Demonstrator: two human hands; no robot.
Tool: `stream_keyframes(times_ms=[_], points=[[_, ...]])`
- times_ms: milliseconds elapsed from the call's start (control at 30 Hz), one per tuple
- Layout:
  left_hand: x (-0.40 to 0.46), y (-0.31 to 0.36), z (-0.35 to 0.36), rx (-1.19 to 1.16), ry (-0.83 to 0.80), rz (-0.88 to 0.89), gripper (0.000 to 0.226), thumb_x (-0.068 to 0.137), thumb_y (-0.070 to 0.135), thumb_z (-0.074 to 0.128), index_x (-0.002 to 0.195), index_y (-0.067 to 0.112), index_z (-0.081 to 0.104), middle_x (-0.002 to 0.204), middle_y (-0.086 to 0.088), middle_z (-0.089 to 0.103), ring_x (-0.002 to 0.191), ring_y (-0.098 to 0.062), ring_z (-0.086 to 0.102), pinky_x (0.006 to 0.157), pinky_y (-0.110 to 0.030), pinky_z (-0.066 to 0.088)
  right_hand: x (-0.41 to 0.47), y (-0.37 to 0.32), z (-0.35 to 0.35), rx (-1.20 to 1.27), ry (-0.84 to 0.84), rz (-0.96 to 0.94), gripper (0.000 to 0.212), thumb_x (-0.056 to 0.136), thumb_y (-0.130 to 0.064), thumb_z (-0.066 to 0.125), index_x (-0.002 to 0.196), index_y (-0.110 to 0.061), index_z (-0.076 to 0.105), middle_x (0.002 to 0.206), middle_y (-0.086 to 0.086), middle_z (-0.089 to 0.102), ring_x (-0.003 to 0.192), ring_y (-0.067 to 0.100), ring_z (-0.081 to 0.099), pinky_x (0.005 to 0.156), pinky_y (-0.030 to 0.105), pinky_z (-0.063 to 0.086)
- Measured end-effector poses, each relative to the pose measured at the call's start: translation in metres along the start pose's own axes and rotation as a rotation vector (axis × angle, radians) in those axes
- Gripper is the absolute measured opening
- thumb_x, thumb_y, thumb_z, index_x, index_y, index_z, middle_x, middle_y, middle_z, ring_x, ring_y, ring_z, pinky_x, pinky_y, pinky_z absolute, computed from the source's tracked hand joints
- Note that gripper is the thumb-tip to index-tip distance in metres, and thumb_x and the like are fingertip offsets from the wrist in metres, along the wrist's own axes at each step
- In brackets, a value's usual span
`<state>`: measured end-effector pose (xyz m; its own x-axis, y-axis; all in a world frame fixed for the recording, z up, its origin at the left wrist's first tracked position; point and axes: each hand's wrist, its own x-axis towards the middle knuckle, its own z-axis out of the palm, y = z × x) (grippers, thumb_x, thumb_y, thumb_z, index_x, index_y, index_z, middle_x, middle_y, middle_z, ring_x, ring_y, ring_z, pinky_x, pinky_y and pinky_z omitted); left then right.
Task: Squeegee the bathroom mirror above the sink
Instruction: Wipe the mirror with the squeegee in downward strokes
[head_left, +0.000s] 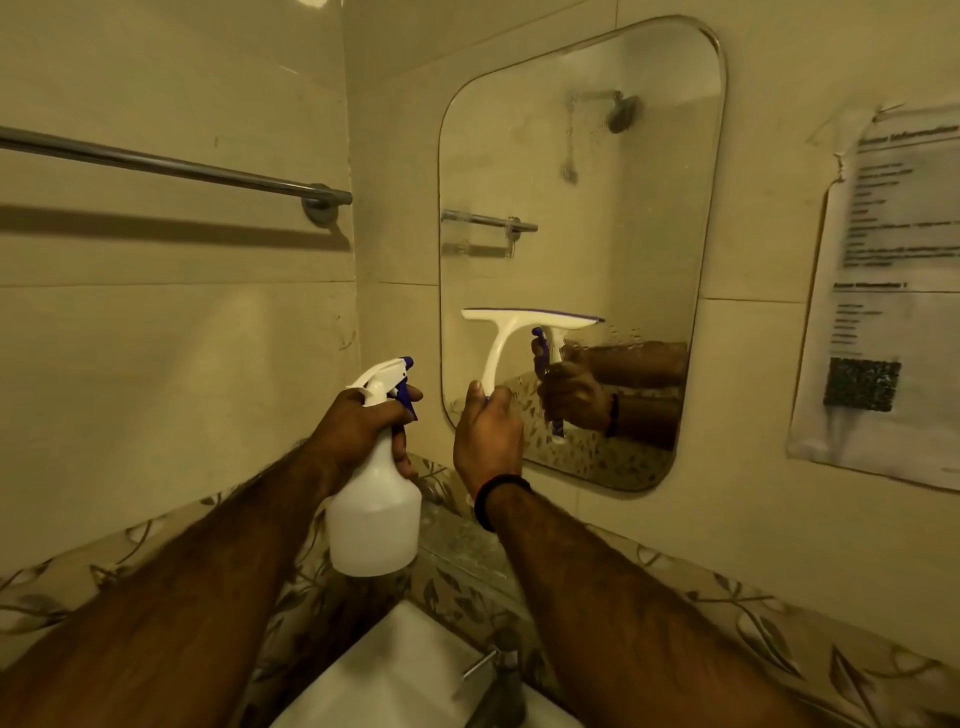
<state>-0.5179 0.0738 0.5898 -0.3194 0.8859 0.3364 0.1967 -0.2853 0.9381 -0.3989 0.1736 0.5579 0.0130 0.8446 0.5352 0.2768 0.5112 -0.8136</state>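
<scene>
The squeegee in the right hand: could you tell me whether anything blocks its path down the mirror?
Nothing visible does. The squeegee blade lies across the mirror, and the glass below it is bare to the bottom edge.

Chrome towel bar (171, 167) ran along the left wall, laminated printed notice (883, 291) hung on the right wall, leaf-patterned tile border (753, 613) below, metal tap (498, 680) at the bottom edge.

We count one mirror (582, 208), one squeegee (519, 332), one spray bottle (375, 514), one towel rail (171, 166), one printed sheet (883, 291), one sink (395, 680) with one tap (498, 675), and two hands: left hand (363, 426), right hand (488, 436).
</scene>
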Motion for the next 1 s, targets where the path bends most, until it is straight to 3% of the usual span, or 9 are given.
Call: stream_keyframes(times_ms=[133, 267, 400, 633, 733, 1000], points=[[-0.004, -0.002, -0.002, 0.001, -0.009, 0.001, 0.026, 0.091, 0.002, 0.052, 0.114, 0.006, 0.063, 0.054, -0.019, 0.055, 0.044, -0.033, 0.057, 0.055, -0.043, 0.057, -0.018, 0.012, 0.004, 0.023, -0.022, 0.057, 0.034, 0.1, -0.048, 0.031, 0.103, -0.019, 0.048, 0.072, -0.004, 0.051, 0.062, 0.012, 0.053, 0.051, 0.025, 0.041], [-0.008, -0.005, -0.001, -0.006, -0.019, -0.008, 0.027, 0.091, 0.002, 0.052, 0.116, 0.006, 0.062, 0.053, -0.018, 0.055, 0.043, -0.032, 0.056, 0.054, -0.041, 0.055, -0.031, 0.023, 0.005, -0.024, -0.017, 0.092, 0.036, 0.1, -0.048, 0.031, 0.107, -0.017, 0.048, 0.069, -0.009, 0.045, 0.059, 0.007, 0.048, 0.047, 0.021, 0.034], [-0.011, -0.007, 0.001, -0.029, -0.03, -0.026, 0.027, 0.092, 0.003, 0.052, 0.117, 0.005, 0.061, 0.053, -0.016, 0.056, 0.044, -0.031, 0.056, 0.055, -0.041, 0.056, -0.046, 0.034, 0.007, -0.027, -0.044, 0.137, 0.036, 0.1, -0.047, 0.032, 0.109, -0.016, 0.049, 0.074, -0.004, 0.054, 0.062, 0.01, 0.054, 0.051, 0.024, 0.041], [-0.015, -0.009, 0.002, -0.04, -0.032, -0.024, 0.026, 0.092, 0.001, 0.051, 0.116, 0.004, 0.061, 0.053, -0.016, 0.055, 0.043, -0.03, 0.055, 0.052, -0.04, 0.056, -0.072, 0.053, 0.013, -0.057, -0.052, 0.196, 0.033, 0.101, -0.045, 0.033, 0.108, -0.017, 0.048, 0.076, -0.002, 0.057, 0.059, 0.007, 0.052, 0.046, 0.019, 0.034], [-0.016, -0.01, 0.003, -0.023, -0.023, -0.017, 0.026, 0.092, 0.001, 0.051, 0.115, 0.003, 0.061, 0.052, -0.017, 0.055, 0.042, -0.031, 0.055, 0.053, -0.039, 0.055, -0.08, 0.061, 0.015, -0.054, -0.053, 0.214, 0.034, 0.1, -0.044, 0.034, 0.11, -0.016, 0.05, 0.076, -0.003, 0.057, 0.062, 0.009, 0.054, 0.05, 0.021, 0.042], [-0.021, -0.015, 0.003, -0.023, -0.023, -0.042, 0.027, 0.09, 0.001, 0.051, 0.115, 0.004, 0.062, 0.052, -0.017, 0.054, 0.042, -0.03, 0.055, 0.053, -0.038, 0.055, -0.088, 0.067, 0.015, -0.081, -0.049, 0.244, 0.036, 0.101, -0.044, 0.034, 0.115, -0.015, 0.051, 0.077, -0.001, 0.057, 0.064, 0.012, 0.055, 0.055, 0.026, 0.044]])
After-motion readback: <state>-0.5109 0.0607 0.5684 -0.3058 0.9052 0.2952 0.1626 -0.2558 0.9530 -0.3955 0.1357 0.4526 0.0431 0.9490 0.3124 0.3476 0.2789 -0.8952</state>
